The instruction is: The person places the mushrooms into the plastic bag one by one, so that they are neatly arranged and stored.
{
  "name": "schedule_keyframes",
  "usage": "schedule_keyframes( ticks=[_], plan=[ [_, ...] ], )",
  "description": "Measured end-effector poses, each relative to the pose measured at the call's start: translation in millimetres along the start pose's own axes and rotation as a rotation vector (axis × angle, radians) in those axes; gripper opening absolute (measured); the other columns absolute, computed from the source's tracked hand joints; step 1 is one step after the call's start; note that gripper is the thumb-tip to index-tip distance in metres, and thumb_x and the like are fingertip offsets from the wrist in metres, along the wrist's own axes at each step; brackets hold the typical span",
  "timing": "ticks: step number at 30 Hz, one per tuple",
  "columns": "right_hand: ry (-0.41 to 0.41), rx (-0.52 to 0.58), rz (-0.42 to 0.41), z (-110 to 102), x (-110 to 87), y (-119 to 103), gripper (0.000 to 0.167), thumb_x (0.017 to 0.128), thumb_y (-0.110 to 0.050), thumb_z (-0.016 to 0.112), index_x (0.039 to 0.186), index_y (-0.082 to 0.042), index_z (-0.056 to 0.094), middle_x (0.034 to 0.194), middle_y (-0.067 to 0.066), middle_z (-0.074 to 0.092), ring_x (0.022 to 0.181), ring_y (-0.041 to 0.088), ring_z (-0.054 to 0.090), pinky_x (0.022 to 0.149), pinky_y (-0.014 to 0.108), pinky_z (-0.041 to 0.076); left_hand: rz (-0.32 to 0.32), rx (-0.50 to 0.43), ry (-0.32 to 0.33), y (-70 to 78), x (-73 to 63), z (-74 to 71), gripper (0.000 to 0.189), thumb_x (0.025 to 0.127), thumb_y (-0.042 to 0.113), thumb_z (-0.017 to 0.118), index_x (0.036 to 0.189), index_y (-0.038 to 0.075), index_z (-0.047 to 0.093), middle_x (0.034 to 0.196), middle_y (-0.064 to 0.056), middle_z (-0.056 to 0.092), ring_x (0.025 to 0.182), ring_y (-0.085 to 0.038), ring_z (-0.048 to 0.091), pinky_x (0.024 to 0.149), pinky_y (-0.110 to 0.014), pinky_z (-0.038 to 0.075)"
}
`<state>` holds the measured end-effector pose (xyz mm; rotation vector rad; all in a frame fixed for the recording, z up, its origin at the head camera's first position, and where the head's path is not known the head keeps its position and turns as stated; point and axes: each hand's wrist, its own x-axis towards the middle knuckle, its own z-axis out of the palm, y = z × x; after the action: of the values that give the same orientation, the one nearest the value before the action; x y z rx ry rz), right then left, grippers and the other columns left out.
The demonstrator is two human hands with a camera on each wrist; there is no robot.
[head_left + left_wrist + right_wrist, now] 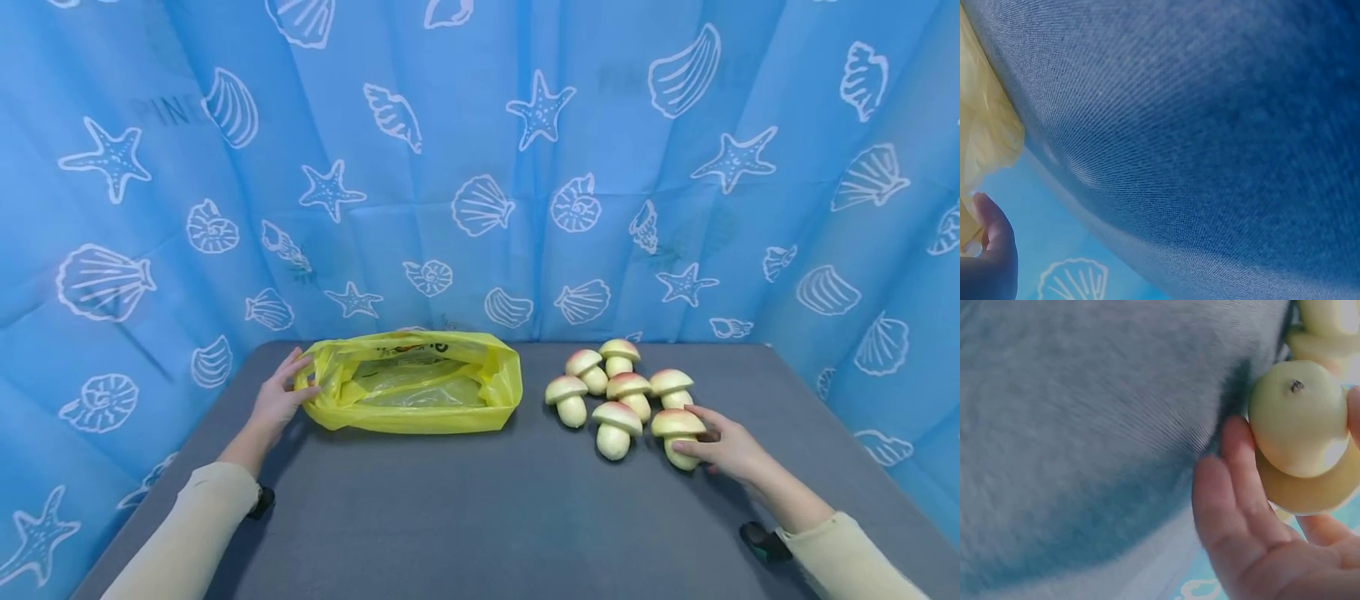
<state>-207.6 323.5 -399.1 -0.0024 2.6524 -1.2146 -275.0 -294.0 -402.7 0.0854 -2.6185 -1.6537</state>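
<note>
A yellow plastic bag (420, 419) lies on its side at the left of the table, its mouth spread wide toward me. My left hand (281, 396) grips the bag's left end between thumb and fingers; in the left wrist view, the yellow plastic (988, 119) hangs by the curled fingers (997, 228). On the right, my right hand (727, 446) holds the nearest toy mushroom (678, 425), thumb on its near side and fingers behind. The right wrist view shows the mushroom's pale stem (1297, 425) from its base, with the fingers (1244, 481) alongside.
Several more mushrooms (615, 429) with pinkish-yellow caps stand in a cluster just left of my right hand. The grey table (480, 517) ends at a blue curtain (480, 275) printed with shells and starfish, which also hangs along both sides.
</note>
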Motion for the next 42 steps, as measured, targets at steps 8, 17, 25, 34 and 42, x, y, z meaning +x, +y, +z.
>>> schedule_keyframes(
  ticks=[8,17,25,34,42],
  plan=[
    [-0.032,0.120,0.067,-10.3,-6.2,-3.5,0.089,0.095,-0.030,0.063,0.149,0.013,0.007,0.136,0.046,0.032,0.092,0.024,0.064,0.073,0.040,0.057,0.013,-0.021,0.044,0.6,1.0,1.9,0.060,0.096,-0.001,0.055,0.150,-0.003,0.030,0.163,-0.006,0.008,0.145,-0.038,0.012,0.111,-0.051,0.030],
    [-0.049,0.185,0.070,-16.0,-9.2,-18.4,0.087,0.097,-0.029,0.060,0.151,0.008,0.002,0.140,0.045,0.029,0.088,0.014,0.065,0.075,0.037,0.057,-0.006,-0.050,0.036,-0.6,0.5,2.0,0.062,0.097,0.002,0.056,0.152,0.002,0.027,0.163,-0.006,0.009,0.141,-0.044,0.021,0.111,-0.051,0.030],
    [-0.037,0.267,0.001,-10.0,-12.7,-36.4,0.086,0.098,-0.026,0.059,0.152,0.007,0.002,0.142,0.045,0.026,0.088,0.009,0.063,0.077,0.035,0.057,-0.029,-0.099,0.026,2.4,-0.8,3.1,0.064,0.098,0.002,0.054,0.153,0.003,0.023,0.163,-0.004,0.007,0.142,-0.041,0.021,0.113,-0.048,0.027],
    [-0.064,0.356,-0.047,3.3,-6.3,-59.7,0.083,0.097,-0.023,0.061,0.154,0.000,0.006,0.143,0.042,0.027,0.094,0.011,0.061,0.079,0.036,0.057,-0.052,-0.092,0.023,-0.5,-0.3,4.3,0.066,0.099,0.007,0.055,0.154,0.006,0.020,0.162,-0.005,0.007,0.146,-0.035,0.011,0.114,-0.047,0.025],
    [-0.079,0.389,-0.078,13.3,-0.8,-76.4,0.080,0.097,-0.019,0.060,0.154,0.001,0.008,0.146,0.035,0.020,0.096,0.010,0.057,0.078,0.035,0.056,-0.076,-0.108,0.037,-3.6,-0.9,4.9,0.066,0.099,0.010,0.054,0.155,0.006,0.019,0.159,-0.020,0.015,0.141,-0.036,0.025,0.111,-0.047,0.031]
  ],
)
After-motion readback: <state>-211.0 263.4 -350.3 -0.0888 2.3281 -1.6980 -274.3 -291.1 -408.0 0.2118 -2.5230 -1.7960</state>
